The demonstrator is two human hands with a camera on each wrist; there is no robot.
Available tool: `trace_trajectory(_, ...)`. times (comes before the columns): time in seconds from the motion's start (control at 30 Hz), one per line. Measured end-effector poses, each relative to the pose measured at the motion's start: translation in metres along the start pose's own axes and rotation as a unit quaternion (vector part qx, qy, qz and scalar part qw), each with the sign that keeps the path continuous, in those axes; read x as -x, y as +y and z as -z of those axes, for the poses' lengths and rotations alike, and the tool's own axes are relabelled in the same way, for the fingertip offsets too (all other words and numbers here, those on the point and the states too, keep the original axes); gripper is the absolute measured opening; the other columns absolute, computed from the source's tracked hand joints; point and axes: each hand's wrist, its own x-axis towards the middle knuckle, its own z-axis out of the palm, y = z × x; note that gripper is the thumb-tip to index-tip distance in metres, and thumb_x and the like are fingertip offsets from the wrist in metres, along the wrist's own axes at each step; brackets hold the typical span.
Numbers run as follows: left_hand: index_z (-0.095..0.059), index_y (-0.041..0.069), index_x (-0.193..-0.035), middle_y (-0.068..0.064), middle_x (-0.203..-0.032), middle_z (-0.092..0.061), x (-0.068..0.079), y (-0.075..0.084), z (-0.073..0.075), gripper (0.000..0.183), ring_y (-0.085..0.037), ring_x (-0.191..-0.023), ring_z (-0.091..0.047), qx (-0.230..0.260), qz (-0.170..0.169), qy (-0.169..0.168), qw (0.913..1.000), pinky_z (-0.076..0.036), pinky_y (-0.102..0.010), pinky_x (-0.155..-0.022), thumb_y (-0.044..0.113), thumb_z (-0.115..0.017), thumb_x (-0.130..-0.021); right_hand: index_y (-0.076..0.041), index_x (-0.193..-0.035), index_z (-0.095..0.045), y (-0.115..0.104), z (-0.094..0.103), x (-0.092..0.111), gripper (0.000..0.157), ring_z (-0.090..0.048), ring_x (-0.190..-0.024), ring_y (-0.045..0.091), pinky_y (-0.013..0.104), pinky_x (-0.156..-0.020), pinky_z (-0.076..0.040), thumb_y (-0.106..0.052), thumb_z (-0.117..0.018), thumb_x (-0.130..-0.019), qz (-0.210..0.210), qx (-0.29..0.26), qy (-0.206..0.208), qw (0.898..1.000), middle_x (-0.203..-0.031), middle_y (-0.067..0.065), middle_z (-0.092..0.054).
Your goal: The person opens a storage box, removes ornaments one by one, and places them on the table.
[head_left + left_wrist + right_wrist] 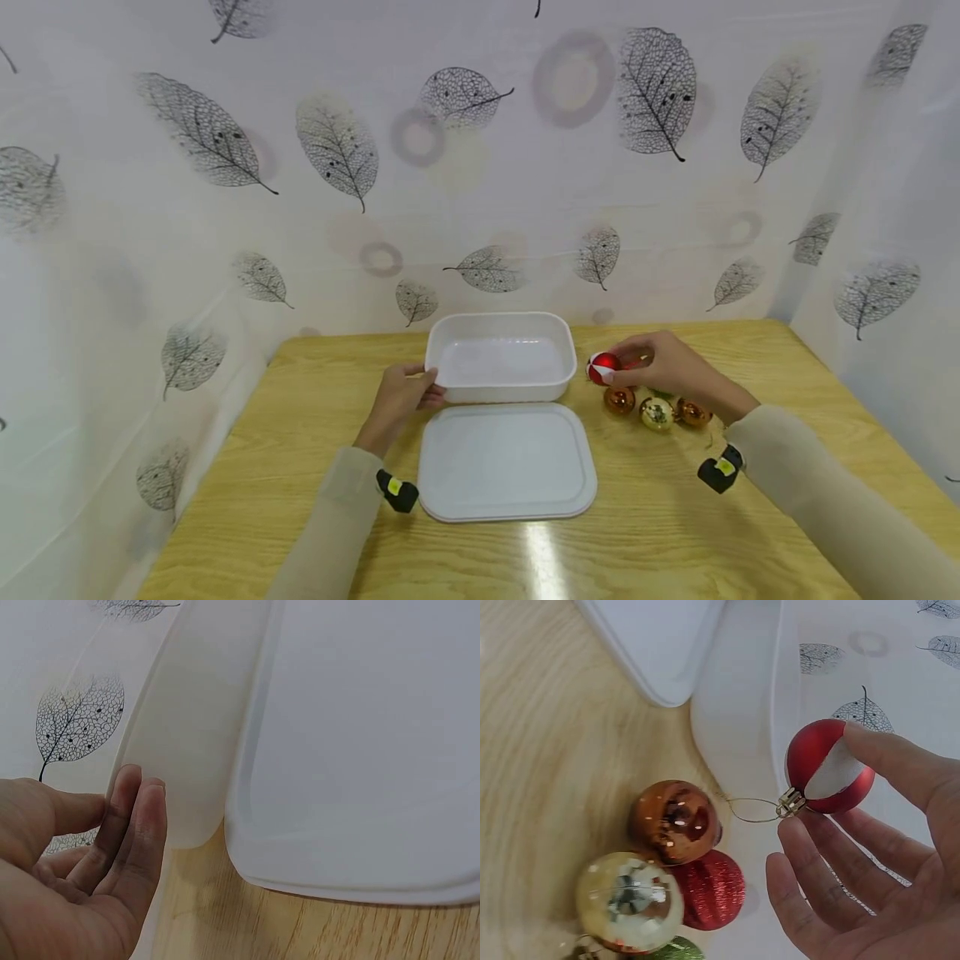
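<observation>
My right hand (667, 363) pinches a red-and-white Christmas bauble (830, 766) between thumb and fingers, just right of the white box. From the bauble's gold cap hangs a thin loop of string. My left hand (400, 400) holds the rim of the white box (196, 735) at its front left corner, thumb and fingers on either side of the wall. No object shows inside the box in the head view. Beneath the right hand lie several more baubles: a copper one (676, 822), a gold one (630, 901), a glittery red one (714, 891) and a partly hidden green one (673, 949).
A white lid (507, 462) lies flat on the wooden table (300, 500), directly in front of the box. Another copper bauble (693, 412) sits at the right of the group. A leaf-patterned curtain (480, 208) hangs behind the table.
</observation>
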Motion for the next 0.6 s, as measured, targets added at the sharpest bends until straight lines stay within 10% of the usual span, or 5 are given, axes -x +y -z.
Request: trace_trajectory(0.6, -0.055, -0.014, -0.131, -0.015, -0.083, -0.071, -0.001, 0.0, 0.0, 0.037, -0.016, -0.066, -0.07, 0.006, 0.003, 0.001, 1.0, -0.063, -0.027, -0.067, 0.009, -0.059, -0.103, -0.001, -0.118, -0.072, 0.031, -0.028, 0.028, 0.048, -0.067, -0.092, 0.022, 0.031, -0.074, -0.059, -0.033, -0.084, -0.084, -0.008, 0.009, -0.017, 1.0, -0.108, 0.008, -0.073)
